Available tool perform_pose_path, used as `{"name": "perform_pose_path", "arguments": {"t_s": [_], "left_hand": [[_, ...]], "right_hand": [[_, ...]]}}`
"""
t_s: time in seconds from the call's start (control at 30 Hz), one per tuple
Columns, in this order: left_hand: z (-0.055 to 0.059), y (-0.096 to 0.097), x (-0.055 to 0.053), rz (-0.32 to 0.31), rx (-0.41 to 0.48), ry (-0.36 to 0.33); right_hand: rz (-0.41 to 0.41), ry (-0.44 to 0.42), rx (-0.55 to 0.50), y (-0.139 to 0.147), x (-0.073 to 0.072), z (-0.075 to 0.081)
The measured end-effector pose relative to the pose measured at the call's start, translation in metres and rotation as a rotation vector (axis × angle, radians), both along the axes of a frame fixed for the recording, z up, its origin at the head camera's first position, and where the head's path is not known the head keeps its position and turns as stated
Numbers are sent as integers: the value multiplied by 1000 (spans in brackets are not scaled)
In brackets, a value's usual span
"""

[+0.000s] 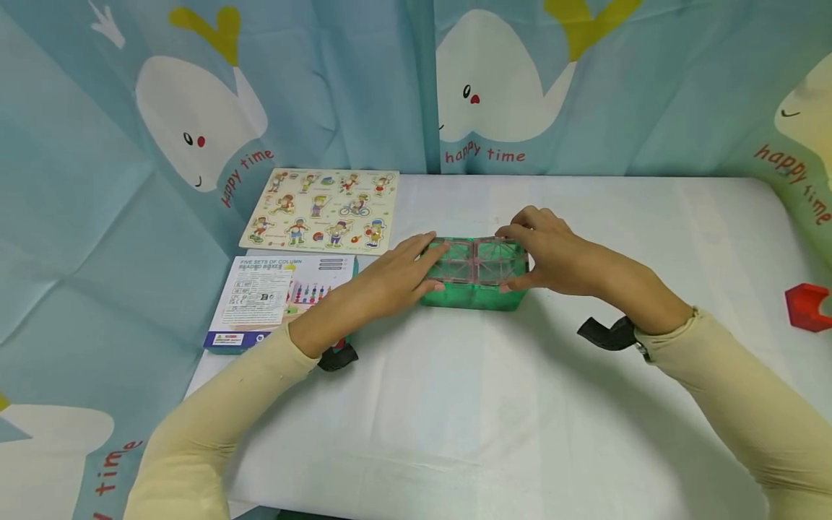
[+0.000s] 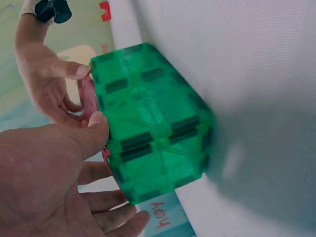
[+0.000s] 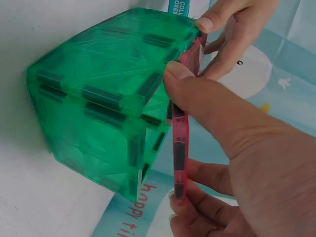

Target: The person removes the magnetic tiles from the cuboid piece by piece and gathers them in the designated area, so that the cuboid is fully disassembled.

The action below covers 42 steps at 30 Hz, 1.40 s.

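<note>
A box of translucent green magnetic tiles (image 1: 473, 297) stands on the white table, with two pink magnetic tiles side by side over its top. My left hand (image 1: 403, 274) holds the box's left end, thumb at the near top edge and fingers reaching across the top. At the other end, my right hand (image 1: 562, 254) pinches the right pink tile (image 3: 180, 148) between thumb and fingers. That tile's outer end is lifted off the green rim, leaving a gap in the right wrist view. The left pink tile (image 1: 453, 261) lies beneath my left fingers.
Left of the box lie a beaded-box set carton (image 1: 256, 296) and, behind it, a picture puzzle board (image 1: 325, 209). A red plastic piece (image 1: 807, 307) sits at the table's right edge. A blue whale-print curtain (image 1: 364, 87) hangs behind.
</note>
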<state>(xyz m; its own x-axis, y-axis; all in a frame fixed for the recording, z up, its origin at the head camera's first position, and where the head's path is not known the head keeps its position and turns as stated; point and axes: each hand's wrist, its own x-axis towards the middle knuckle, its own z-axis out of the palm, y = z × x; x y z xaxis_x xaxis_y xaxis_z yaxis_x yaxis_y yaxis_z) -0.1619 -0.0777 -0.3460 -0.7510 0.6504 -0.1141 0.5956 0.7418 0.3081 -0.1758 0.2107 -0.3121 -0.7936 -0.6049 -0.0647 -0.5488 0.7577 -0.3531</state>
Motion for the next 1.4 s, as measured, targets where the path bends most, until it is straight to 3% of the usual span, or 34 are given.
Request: {"name": "perform_pose_path", "arguments": {"t_s": [0.27, 0.37, 0.67, 0.87, 1.17, 1.4], "left_hand": [[-2, -1, 0, -10, 23, 5], [-3, -2, 1, -10, 26, 11], [-2, -1, 2, -9, 29, -7], [-2, -2, 2, -5, 24, -9], [-2, -5, 3, -7, 25, -16], [-1, -4, 3, -12, 29, -12]], "right_hand": [[1, -28, -71, 10, 1, 1], [-29, -46, -92, 17, 1, 5], [-169, 43, -92, 69, -6, 12], [-270, 10, -14, 115, -19, -4], [-337, -121, 117, 190, -36, -39], [-393, -194, 163, 240, -44, -48]]}}
